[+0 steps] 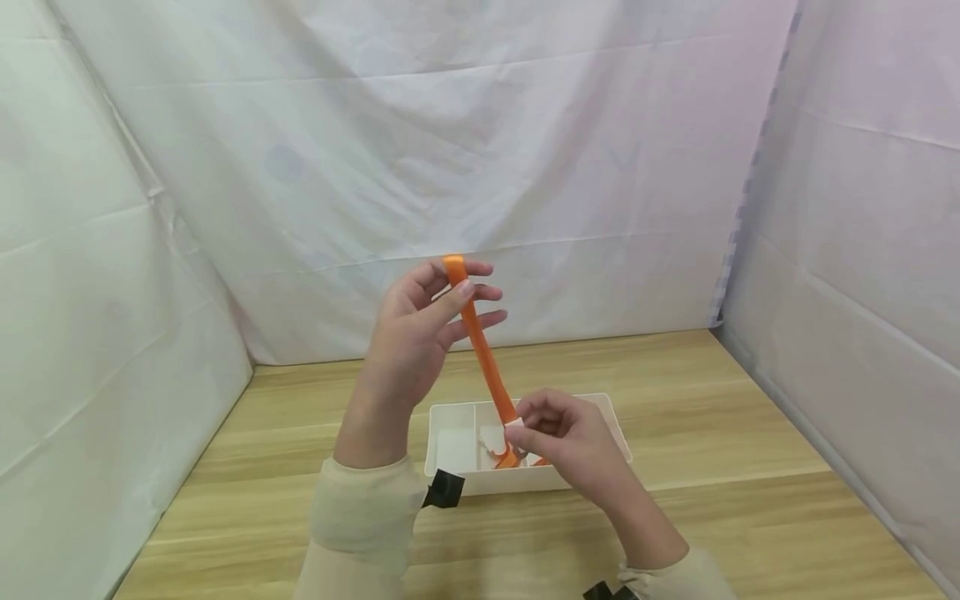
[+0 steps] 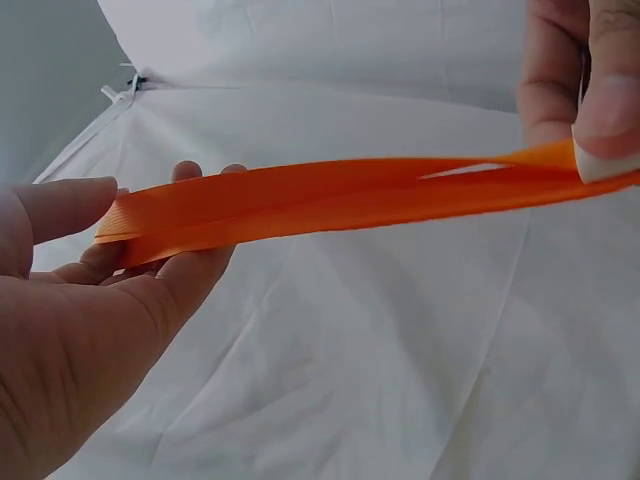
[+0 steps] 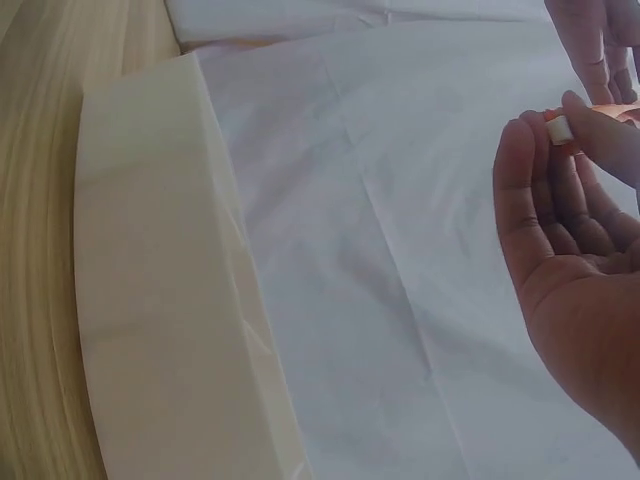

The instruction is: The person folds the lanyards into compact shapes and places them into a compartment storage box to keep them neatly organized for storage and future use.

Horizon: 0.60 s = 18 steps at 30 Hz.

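A narrow orange ribbon slants between both hands, doubled into a loop in the left wrist view. My left hand is raised and pinches its upper end between thumb and fingers, the other fingers spread behind it. Lower and to the right, my right hand pinches the ribbon's other end at a small white piece, whose kind I cannot tell. Below sits a white divided tray. Inside it lie more orange ribbon and white bits, partly hidden by my right hand.
The tray stands on a wood-grain table. A white cloth hangs behind the table, with more cloth on both sides. Dark wrist mounts stick out from the sleeves near the tray's front.
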Available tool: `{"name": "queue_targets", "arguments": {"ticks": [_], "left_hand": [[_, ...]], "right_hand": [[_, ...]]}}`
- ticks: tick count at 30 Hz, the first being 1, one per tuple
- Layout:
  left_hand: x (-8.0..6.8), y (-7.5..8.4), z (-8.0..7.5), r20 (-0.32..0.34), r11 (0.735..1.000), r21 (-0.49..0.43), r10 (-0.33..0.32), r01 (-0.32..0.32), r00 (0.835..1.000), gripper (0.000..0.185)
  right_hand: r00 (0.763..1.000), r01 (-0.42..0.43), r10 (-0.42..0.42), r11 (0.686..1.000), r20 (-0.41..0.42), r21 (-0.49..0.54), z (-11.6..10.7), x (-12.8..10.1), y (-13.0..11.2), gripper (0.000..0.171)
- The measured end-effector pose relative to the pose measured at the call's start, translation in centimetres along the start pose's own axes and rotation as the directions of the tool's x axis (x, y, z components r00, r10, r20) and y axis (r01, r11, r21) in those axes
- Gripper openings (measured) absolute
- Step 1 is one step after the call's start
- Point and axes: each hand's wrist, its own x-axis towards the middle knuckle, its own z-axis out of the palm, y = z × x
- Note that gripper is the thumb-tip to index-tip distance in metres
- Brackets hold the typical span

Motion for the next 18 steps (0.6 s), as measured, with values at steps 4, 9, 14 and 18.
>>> {"name": "queue_targets", "arguments": {"ticks": [4, 9, 14, 18], "left_hand": [[0.1, -0.2, -0.2, -0.031, 1.000, 0.015, 0.013, -0.012, 0.999, 0.018], [0.2, -0.7, -0.4, -0.071, 1.000, 0.011, 0.026, -0.025, 0.997, 0.023], [0.1, -1.2, -0.3, -0.089, 0.999, 0.006, 0.042, -0.041, 0.995, 0.021], [0.2, -1.4, -0.1, -0.102, 0.998, 0.009, 0.064, -0.063, 0.993, 0.019]], "right_hand": [[0.998, 0.057, -0.057, 0.998, 0.005, 0.041, 0.1, -0.1, 0.2, 0.015], [0.999, 0.051, -0.051, 0.999, 0.006, 0.013, 0.2, -0.3, 0.6, 0.014], [1.000, 0.025, -0.025, 1.000, 0.009, -0.013, 0.4, -0.4, 0.8, 0.015], [1.000, 0.025, -0.025, 1.000, 0.010, -0.009, 0.5, -0.5, 0.7, 0.014]]}}
